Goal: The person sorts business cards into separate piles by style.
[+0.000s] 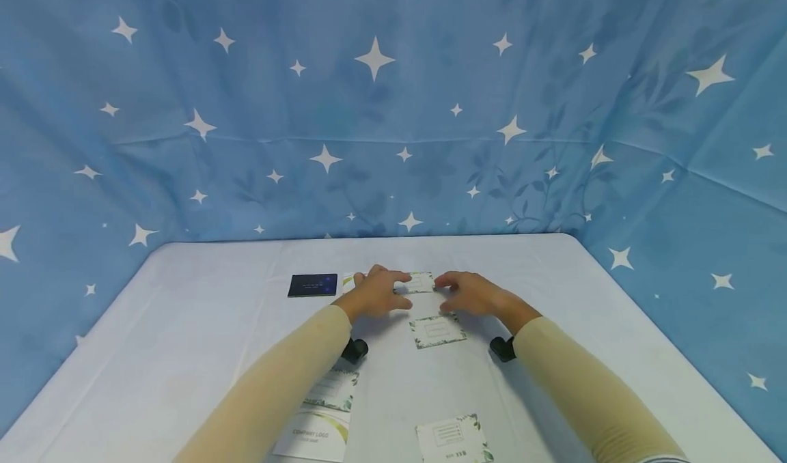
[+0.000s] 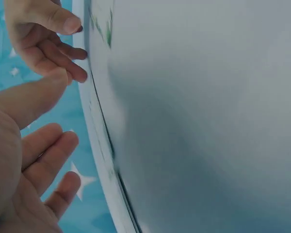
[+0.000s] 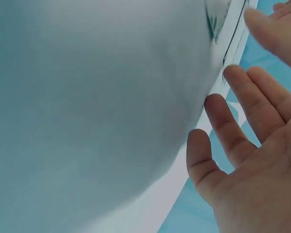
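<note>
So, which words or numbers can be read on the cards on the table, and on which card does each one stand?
"COMPANY LOGO": on the white card with the yellow-green curve, near the left sleeve; the smaller line under it is too blurred.
Dark blue card: light print, too small to read.
Leaf-bordered card at the front edge: dark marks, unreadable.
Leaf-bordered card below the hands: faint lines, unreadable.
Card at the fingertips: unreadable.

My arms wear snug beige sleeves down to the wrists. A small black camera mount sits under each wrist. My left hand [image 1: 376, 293] and right hand [image 1: 473, 294] are bare.
</note>
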The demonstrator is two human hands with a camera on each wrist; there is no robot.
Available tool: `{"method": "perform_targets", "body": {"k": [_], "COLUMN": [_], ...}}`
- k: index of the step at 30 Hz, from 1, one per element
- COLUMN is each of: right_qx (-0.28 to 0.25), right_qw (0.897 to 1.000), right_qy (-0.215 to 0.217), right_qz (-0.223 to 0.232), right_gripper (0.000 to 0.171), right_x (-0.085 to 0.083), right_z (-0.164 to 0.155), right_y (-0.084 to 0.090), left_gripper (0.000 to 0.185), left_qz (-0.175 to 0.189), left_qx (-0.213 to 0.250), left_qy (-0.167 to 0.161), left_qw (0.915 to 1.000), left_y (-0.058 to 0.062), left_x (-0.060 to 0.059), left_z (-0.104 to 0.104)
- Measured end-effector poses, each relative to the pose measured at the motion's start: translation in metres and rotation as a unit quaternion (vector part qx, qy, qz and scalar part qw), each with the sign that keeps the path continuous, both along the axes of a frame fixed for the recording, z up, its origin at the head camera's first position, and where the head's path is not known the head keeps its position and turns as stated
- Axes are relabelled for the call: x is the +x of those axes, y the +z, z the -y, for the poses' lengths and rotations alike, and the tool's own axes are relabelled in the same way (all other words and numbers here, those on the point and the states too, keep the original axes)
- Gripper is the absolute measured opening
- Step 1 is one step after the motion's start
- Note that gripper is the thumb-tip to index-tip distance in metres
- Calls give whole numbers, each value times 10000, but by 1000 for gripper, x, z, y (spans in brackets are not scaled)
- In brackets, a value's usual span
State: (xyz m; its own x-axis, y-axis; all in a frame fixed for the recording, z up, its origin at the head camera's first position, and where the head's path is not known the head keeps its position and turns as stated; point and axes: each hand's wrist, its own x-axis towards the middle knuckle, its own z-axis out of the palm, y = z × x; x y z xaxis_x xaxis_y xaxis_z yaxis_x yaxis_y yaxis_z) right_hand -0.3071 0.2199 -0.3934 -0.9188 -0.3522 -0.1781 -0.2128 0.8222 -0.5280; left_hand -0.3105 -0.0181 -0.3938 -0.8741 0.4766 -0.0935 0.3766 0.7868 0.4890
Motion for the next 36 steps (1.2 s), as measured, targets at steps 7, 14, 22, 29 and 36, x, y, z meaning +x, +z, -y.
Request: {"method": "perform_targets", "body": {"k": [7, 14, 22, 29, 36], "right_qx": [-13, 150, 149, 174, 53], "right_qw": [9989, 9960, 9938, 9949, 9947], "right_qy": [458, 862, 919, 794, 758], "right_qz": [23, -170, -601, -604, -690], "right_gripper": [65, 68, 55, 53, 53], "right_x": [33, 51, 63, 66, 68], "right_z": [-21, -26, -22, -19, -17], "right_y": [0, 0, -4, -7, -7], "left_gripper": [62, 65, 61, 62, 57], "left_qz": [-53, -303, -485, -577, -563], "left_qx": [-378, -620, -650, -628, -547], "left_qy": [-356, -524, -385, -221, -110], "left_qw": [9986, 9962, 9960, 9961, 9969], "left_y": [0, -3, -8, -10, -8], "left_x": [30, 50, 60, 62, 65], "left_z": [-15, -22, -23, -18, -16]}}
